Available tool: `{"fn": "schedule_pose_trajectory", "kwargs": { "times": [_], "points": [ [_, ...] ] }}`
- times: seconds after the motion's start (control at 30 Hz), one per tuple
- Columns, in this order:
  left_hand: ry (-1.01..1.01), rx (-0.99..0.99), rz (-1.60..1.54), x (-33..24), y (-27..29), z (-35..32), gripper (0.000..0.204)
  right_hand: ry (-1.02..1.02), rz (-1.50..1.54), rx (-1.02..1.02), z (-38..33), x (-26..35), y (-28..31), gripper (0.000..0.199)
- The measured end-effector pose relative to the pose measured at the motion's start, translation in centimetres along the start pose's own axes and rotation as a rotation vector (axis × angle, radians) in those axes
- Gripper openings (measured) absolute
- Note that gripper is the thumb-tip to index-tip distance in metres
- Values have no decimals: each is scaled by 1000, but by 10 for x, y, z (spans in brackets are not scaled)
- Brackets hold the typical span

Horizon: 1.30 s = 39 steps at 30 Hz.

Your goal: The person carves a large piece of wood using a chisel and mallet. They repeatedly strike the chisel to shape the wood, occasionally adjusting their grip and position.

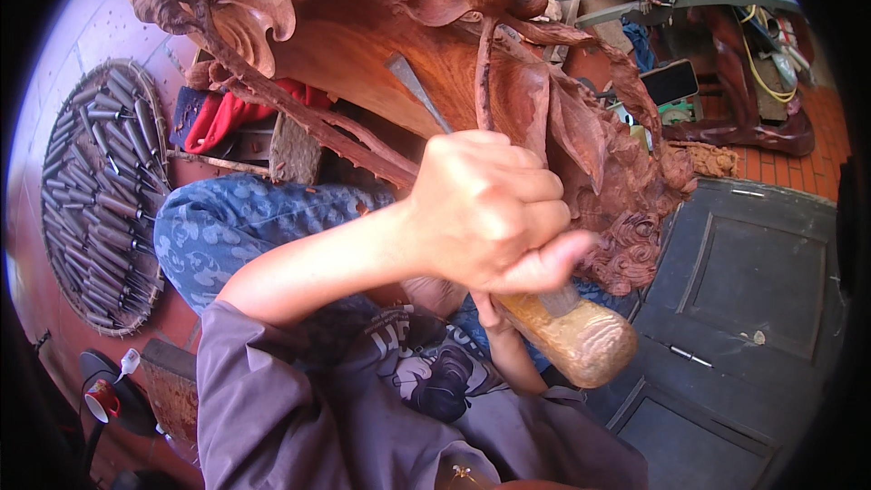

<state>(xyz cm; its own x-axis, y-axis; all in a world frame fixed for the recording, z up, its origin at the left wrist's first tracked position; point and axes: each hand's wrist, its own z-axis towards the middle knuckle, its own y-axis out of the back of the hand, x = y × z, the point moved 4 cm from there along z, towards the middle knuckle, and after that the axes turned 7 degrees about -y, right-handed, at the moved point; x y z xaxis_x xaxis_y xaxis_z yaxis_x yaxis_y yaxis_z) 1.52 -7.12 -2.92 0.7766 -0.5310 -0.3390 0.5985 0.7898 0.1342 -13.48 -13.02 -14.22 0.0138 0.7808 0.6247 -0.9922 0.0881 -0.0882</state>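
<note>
While left hand [490, 213] grips chisel [413, 86] | carving [581, 127] behind | tool tray [100, 191] left

Red tiled floor [789, 141] with round tray of chisels [104, 195], dark door panel [753, 281].

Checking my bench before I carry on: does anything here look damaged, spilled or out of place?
Nothing stands out. The left hand grips a chisel against the reddish wood carving, a wooden mallet sits below it, and the spare chisels lie in their round tray.

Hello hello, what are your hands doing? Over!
Left hand gripping chisel on reddish wood carving. Right hand mostly hidden, near wooden mallet. Chisel tip hidden. Over.
</note>
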Motion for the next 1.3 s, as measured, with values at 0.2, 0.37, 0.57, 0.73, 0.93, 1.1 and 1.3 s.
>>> {"fn": "schedule_pose_trajectory", "kwargs": {
  "times": [0.2, 0.37, 0.57, 0.73, 0.93, 1.1, 1.3],
  "points": [
    [22, 42, 98, 3, 11, -10, 29, -402, -91, 1074, 16, 23, 40, 53],
    [23, 70, 60, 2, 8, -7, 24, -230, -201, 631, -15, 27, 34, 35],
    [38, 65, 164, 7, 21, -1, 21, -807, -103, 1115, -27, -20, 97, 48],
    [-5, 142, 208, 5, 23, 0, 38, -601, -300, 1296, -29, -24, 97, 40],
    [147, 437, 106, -39, 15, 10, 35, -446, -111, 1048, 14, 14, 81, 35],
    [-71, 398, 69, -37, 4, 5, 33, -322, -54, 945, 20, 22, 65, 31],
    [-9, 202, -21, -21, 5, -3, 33, -273, -16, 921, 8, 17, 51, 27]
  ]
}}
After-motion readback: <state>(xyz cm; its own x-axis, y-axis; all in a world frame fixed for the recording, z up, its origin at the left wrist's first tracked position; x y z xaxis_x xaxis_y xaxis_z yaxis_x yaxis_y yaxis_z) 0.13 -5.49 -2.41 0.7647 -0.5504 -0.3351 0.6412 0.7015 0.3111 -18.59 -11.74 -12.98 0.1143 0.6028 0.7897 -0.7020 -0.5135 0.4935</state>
